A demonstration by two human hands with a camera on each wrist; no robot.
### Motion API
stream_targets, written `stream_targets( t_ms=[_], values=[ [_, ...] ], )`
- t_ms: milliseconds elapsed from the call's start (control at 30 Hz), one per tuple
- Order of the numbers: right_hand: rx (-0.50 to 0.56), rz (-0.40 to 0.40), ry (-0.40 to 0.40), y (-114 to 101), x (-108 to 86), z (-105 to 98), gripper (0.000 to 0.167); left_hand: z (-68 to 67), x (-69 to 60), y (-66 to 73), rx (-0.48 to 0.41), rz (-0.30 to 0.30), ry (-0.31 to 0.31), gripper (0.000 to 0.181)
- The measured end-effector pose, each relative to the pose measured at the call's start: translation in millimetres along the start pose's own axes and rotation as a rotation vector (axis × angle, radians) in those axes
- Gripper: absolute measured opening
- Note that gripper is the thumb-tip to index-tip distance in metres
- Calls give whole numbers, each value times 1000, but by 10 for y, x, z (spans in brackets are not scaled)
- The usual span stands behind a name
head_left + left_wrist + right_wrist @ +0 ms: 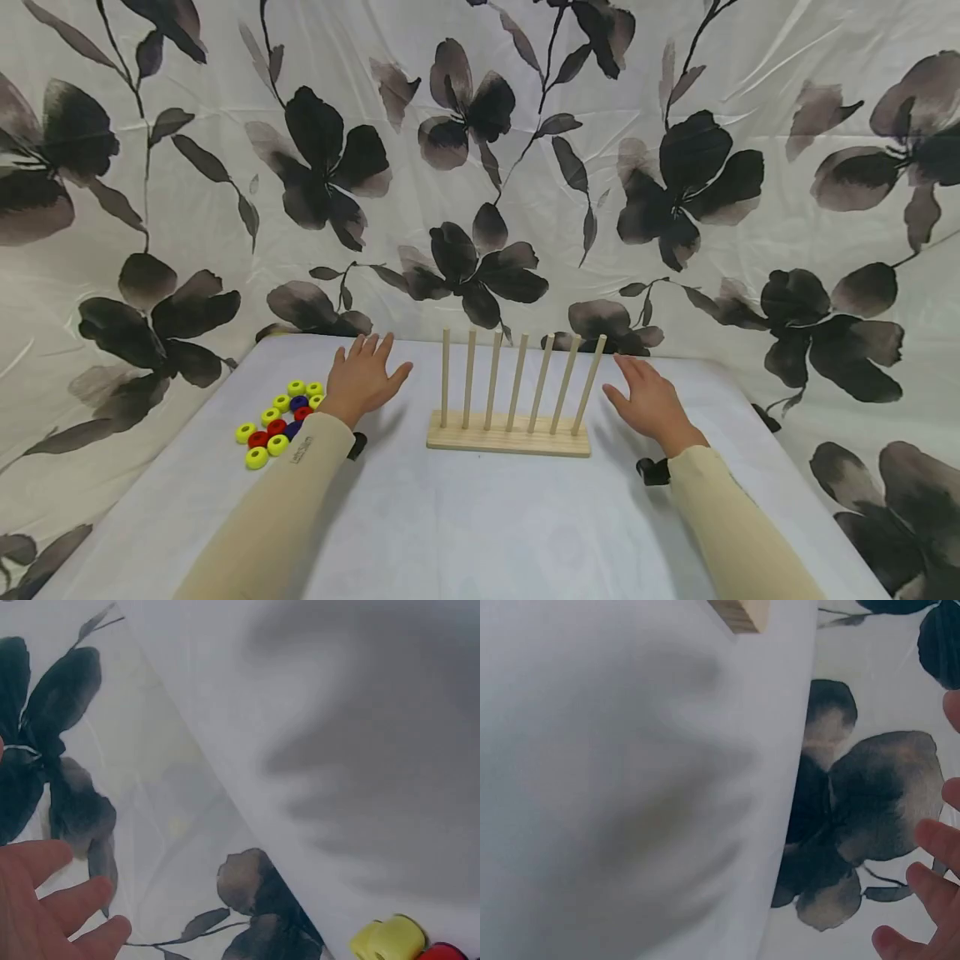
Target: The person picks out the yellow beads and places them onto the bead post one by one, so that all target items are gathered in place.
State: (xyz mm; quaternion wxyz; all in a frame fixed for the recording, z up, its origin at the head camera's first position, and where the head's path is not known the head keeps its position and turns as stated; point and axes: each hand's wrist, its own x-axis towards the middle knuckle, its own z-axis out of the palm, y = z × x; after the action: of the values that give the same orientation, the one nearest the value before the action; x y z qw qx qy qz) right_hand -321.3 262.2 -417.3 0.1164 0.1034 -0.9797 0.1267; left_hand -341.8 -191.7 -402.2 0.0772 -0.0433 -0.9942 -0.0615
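A wooden rack [508, 442] with several upright pegs stands on the white table between the two hands, its pegs bare. My left hand [365, 379] is held above the table, fingers spread, holding nothing. Just left of it lies a cluster of small rings: yellow rings [257, 457], red rings [277, 427] and dark blue rings [299, 403]; the forearm hides part of the group. To the right of the rack hovers my right hand [647, 404], its fingers extended and nothing in them. In the right wrist view a corner of the rack's base [744, 613] shows at the top.
The white tabletop [480, 525] reaches forward to a floral cloth [480, 183] hanging behind it. Dark wrist camera mounts [652, 472] sit below the wrists. Shadows of both hands fall on the table.
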Motion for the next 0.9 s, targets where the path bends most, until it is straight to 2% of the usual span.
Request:
stream_targets(
  t_ms=[133,333,533,733,900],
  values=[
    [16,-34,1,-8,-58,48,63,11,-76,-29,4,0,-14,79],
    [58,-15,-36,-7,-126,109,64,9,-172,-55,6,23,-7,79],
    [115,-31,-59,-28,-184,183,63,32,-271,-127,4,17,2,79],
    [186,22,-163,-87,-208,221,66,22,-389,-232,-3,7,37,77],
    [237,39,-229,-116,-224,262,68,17,-473,-289,-13,-2,23,77]
  ],
)
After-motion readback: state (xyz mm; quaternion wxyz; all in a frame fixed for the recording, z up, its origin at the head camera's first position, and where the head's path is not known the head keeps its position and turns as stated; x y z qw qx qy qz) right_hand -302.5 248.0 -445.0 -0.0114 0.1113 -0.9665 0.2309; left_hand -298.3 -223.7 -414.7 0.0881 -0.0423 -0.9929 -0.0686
